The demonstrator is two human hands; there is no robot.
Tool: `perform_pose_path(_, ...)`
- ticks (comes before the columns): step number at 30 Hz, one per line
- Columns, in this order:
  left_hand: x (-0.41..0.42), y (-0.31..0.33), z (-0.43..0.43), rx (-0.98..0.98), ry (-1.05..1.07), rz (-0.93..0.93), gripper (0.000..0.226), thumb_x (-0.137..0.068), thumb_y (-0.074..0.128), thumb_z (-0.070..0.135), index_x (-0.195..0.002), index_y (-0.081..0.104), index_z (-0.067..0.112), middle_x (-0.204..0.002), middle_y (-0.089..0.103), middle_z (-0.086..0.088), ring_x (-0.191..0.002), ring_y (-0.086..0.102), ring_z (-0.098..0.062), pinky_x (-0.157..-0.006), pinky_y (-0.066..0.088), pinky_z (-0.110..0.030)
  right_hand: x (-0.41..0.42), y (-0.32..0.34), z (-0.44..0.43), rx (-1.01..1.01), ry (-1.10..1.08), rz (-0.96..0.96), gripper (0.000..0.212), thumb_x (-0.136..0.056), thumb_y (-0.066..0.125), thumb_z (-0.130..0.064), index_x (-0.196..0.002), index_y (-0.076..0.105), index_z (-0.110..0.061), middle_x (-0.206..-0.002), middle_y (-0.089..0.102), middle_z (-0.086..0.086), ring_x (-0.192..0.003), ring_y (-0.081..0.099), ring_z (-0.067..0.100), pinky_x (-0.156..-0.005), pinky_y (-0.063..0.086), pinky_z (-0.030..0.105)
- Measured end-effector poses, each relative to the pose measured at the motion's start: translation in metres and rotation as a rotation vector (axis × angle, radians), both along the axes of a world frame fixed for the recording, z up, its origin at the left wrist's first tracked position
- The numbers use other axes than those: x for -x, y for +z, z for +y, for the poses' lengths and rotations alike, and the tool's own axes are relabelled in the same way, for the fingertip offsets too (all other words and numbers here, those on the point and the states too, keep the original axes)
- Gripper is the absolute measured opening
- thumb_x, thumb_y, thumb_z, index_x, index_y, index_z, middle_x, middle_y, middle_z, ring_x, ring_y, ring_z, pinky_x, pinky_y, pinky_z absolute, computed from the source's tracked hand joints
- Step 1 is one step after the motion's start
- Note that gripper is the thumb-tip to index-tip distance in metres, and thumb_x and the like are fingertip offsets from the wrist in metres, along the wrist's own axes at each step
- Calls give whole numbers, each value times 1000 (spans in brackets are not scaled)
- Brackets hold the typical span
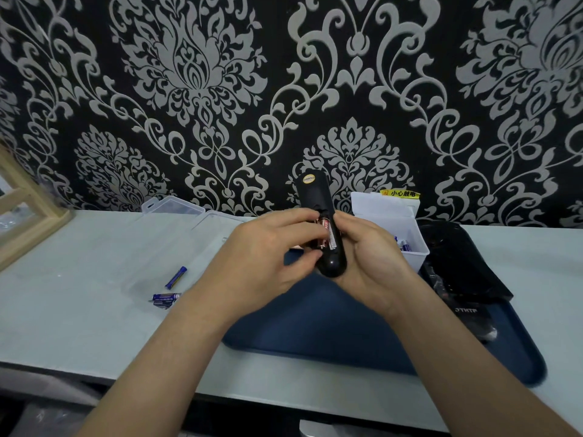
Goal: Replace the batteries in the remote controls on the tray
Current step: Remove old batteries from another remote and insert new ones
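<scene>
I hold a black remote control [315, 197] upright above the dark blue tray [331, 326], its back facing me and the battery bay uncovered. Red batteries [328, 234] sit in the bay. My right hand [369, 257] cradles the remote's lower end from the right. My left hand [271, 250] has its fingertips pinched on the batteries in the bay. More black remotes [454, 260] and a loose black cover lie on the tray's right side.
Blue batteries [175, 277] lie in an open clear plastic case [164, 247] left of the tray. A white bin [407, 234] with blue batteries stands behind the tray. A wooden frame [28, 209] sits far left. The patterned wall is close behind.
</scene>
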State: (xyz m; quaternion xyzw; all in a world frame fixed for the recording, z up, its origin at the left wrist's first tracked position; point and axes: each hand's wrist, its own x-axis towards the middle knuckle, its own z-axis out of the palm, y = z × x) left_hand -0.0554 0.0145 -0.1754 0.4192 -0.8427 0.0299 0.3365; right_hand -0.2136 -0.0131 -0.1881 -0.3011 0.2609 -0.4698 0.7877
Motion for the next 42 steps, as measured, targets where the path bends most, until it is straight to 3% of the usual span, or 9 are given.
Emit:
perform_pose_path(4, 2, -4, -2, 54, 53, -66, 26, -85, 58, 30, -105, 69, 20, -117, 66, 4, -98, 65, -19, -85, 49, -31, -3, -1, 3, 23, -16, 19, 33, -104, 36, -13, -118, 59, 6, -95, 68, 19, -80, 69, 24, -71, 57, 34)
perform_pose_path(11, 17, -10, 1, -3, 187, 321, 15, -87, 53, 34, -101, 59, 33, -83, 68, 11, -69, 61, -8, -63, 53, -33, -8, -2, 6, 35, 13, 65, 34, -106, 33, -14, -112, 61, 3, -109, 65, 28, -95, 67, 30, -72, 59, 37)
perform_pose_path(13, 22, -7, -1, -123, 223, 544, 9, -91, 55, 32, -91, 62, 28, -80, 69, 9, -70, 62, -7, -63, 54, -31, -9, 0, 7, 38, 38, 75, 32, -106, 34, -14, -113, 61, 1, -104, 68, 22, -85, 69, 26, -68, 57, 37)
perform_pose_path(17, 20, 11, -8, -547, 141, 1363, 25, -98, 51, 23, -79, 60, 10, -79, 74, -9, -70, 68, -18, -57, 53, -23, -5, 3, 6, -28, 64, 82, 33, -102, 34, -16, -111, 62, 0, -99, 73, 20, -78, 71, 24, -58, 55, 29)
perform_pose_path(20, 9, 13, -12, -720, 176, 1629, 18, -94, 52, 16, -80, 59, 9, -69, 69, -8, -66, 70, -21, -56, 55, -21, -2, 3, 4, -36, 44, 100, 37, -98, 33, -17, -114, 60, 2, -96, 73, 22, -71, 69, 23, -52, 51, 27)
perform_pose_path(23, 10, 4, -16, -893, 270, 1592, 9, -89, 53, 12, -83, 59, 9, -54, 54, -2, -49, 57, -15, -43, 46, -19, -2, 1, 5, 14, 44, 166, 36, -94, 33, -16, -104, 64, 0, -90, 71, 24, -63, 64, 25, -49, 48, 27)
perform_pose_path(28, 24, 1, -12, -926, 198, 1079, 27, -94, 50, 36, -75, 59, 20, -53, 39, 2, -45, 33, -13, -42, 27, -22, -5, 2, 7, 106, 16, 259, 29, -89, 34, -6, -92, 63, -2, -77, 70, 20, -56, 60, 26, -47, 47, 26)
perform_pose_path(34, 32, 5, -7, -716, 150, 1106, 35, -99, 50, 26, -68, 58, 13, -46, 43, 10, -41, 40, -9, -43, 35, -21, -1, 2, 7, 121, 66, 248, 30, -88, 36, 2, -100, 64, 0, -86, 67, 19, -64, 65, 25, -53, 55, 30)
perform_pose_path(42, 15, 1, -19, -727, 335, 1118, 21, -96, 51, 24, -76, 56, 17, -59, 40, 5, -46, 28, -7, -40, 20, -18, 17, 11, 2, 124, -166, 236, 28, -92, 43, 11, -97, 68, 1, -96, 70, 17, -83, 67, 29, -67, 60, 25)
